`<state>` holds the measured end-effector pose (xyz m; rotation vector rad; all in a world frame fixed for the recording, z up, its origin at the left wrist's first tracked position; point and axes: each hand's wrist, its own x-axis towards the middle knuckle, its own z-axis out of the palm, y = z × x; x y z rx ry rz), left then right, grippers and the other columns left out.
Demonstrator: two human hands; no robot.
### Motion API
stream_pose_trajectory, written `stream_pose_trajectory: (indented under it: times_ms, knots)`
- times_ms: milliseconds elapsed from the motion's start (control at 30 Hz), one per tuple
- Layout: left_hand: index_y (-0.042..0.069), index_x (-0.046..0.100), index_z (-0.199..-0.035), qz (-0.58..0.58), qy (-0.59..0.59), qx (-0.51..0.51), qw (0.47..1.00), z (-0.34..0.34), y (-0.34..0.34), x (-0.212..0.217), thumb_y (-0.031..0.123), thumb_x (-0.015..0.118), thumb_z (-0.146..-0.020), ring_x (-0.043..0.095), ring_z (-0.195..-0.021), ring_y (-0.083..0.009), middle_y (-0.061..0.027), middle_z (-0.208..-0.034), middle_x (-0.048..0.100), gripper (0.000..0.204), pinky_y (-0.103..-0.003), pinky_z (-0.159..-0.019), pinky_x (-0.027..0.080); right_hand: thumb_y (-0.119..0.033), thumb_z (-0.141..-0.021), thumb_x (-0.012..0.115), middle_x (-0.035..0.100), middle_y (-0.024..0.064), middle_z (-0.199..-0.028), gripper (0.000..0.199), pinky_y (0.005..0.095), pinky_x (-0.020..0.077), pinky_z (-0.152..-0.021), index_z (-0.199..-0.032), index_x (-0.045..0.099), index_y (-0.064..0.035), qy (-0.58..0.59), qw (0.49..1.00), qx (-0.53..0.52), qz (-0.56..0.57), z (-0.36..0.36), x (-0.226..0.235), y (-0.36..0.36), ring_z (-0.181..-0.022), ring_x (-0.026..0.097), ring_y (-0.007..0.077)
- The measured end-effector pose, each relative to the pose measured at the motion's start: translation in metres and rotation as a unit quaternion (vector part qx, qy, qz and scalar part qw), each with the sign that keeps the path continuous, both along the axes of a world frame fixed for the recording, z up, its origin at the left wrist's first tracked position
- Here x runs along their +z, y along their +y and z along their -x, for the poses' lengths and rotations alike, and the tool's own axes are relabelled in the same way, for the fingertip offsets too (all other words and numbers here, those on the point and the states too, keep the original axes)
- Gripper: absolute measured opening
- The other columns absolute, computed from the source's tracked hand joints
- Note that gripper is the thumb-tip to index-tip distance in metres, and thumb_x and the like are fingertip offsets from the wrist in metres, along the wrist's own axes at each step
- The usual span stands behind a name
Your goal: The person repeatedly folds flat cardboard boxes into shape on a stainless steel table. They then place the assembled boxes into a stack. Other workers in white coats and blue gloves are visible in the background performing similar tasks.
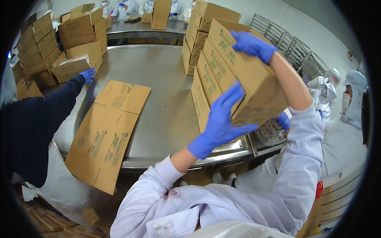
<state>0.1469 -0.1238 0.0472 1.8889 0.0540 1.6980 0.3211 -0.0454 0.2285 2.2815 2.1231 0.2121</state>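
On a stack at the right of the steel table, my two blue-gloved hands hold a brown cardboard box (260,87) between them. My right hand (254,45) is bent over its far upper edge. Against the near corner, my left hand (218,123) presses with fingers stretched up one side and thumb along the other; it is slightly blurred. More cardboard boxes (202,101) of the same kind sit beneath it. A flattened cardboard box (107,131) lies to the left, its near end hanging over the table edge.
A co-worker's dark sleeve (51,95) reaches toward an open lined box (73,65) among stacked boxes at left. Other boxes (208,18) stand behind my stack. People (343,123) in white are close at right, before metal racks (285,39). The steel table (158,87) curves away.
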Motion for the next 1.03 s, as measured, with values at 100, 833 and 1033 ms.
stream_pose_trajectory:
  times_ms: [100,833,1033]
  knots:
    - [-0.003,0.005,-0.138,0.035,0.123,0.022,0.992,-0.040,0.009,0.021,0.026,0.082,-0.056,0.016,-0.133,-0.0365,-0.0242,-0.143,0.012,0.117,-0.041,-0.105,0.021,-0.023,-0.083,0.054,0.061,0.0178,-0.092,0.048,0.0382,0.0462,-0.075,-0.124,0.044,-0.0016,-0.033,0.997,-0.034,0.053,-0.007,0.010,0.027,-0.085,0.059,0.0266]
    - [-0.001,0.002,-0.140,-0.011,0.165,0.065,0.984,-0.076,0.030,0.007,0.021,0.085,-0.048,0.013,-0.134,-0.0362,-0.0241,-0.144,0.009,0.125,-0.037,-0.108,0.019,-0.064,-0.081,0.040,0.000,0.0349,-0.140,0.098,0.0634,-0.0054,-0.098,-0.138,-0.003,0.0037,-0.027,0.688,-0.154,-0.709,-0.072,-0.072,-0.122,-0.132,-0.003,0.0458]
    - [-0.003,0.002,-0.139,-0.027,0.148,0.055,0.987,-0.078,0.026,0.008,0.020,0.084,-0.050,0.012,-0.134,-0.0369,-0.0248,-0.144,0.009,0.123,-0.037,-0.108,0.018,-0.063,-0.081,0.040,-0.002,0.0362,-0.139,0.105,0.0655,-0.0029,-0.096,-0.133,-0.013,0.0102,-0.045,0.691,-0.097,-0.715,-0.072,-0.075,-0.117,-0.127,-0.003,0.0524]
